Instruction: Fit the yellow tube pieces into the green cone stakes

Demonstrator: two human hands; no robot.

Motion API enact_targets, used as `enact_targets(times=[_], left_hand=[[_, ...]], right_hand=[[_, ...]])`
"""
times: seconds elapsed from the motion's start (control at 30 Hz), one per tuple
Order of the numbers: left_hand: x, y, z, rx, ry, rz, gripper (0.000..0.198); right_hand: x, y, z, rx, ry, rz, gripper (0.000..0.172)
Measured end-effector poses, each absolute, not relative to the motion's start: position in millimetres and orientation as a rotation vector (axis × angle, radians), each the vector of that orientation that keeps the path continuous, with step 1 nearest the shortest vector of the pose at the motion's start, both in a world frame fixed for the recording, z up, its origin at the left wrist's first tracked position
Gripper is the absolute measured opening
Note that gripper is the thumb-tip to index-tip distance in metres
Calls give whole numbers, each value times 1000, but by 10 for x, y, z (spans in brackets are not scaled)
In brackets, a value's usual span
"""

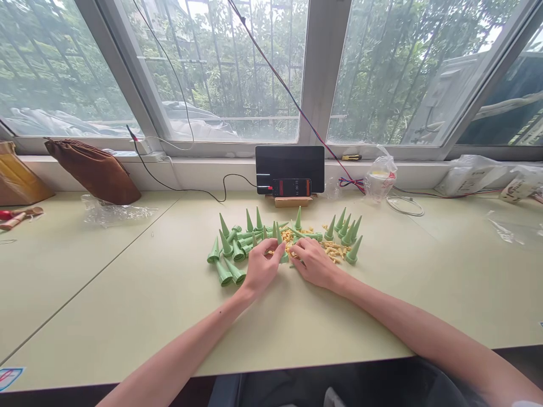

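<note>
My left hand (261,265) is closed around a green plastic cone spike (279,233), its tip pointing up between thumb and fingers. Close beside it, my right hand (314,263) has its fingers bent and pressed together over the small yellow plug-like pieces (289,235); whatever is in its fingertips is too small to make out. Several green cone spikes (224,273) lie or stand in a cluster left of my hands. More upright green spikes (353,250) stand on the right, around another part of the yellow heap (337,251).
A phone (292,187) leans against a dark tablet (289,161) at the back. A brown pouch (95,172) and clear plastic wrap (114,212) lie at the left. A plastic bag with a cup (380,176), a coiled white cable (405,206) and a yellow cutter (352,157) are at the back right.
</note>
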State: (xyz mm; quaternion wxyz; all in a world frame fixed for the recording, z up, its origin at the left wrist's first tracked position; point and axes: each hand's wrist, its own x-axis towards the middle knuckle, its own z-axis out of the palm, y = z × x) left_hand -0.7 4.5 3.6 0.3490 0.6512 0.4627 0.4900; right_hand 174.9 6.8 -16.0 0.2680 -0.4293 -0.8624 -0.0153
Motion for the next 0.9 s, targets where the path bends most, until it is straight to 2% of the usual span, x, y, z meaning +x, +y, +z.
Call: enact_targets(times=[0.9], left_hand=[[-12,37,42,1711,1156,1207,32]], right_hand=[[1750,97,-223,-1123,-2228,87,5]])
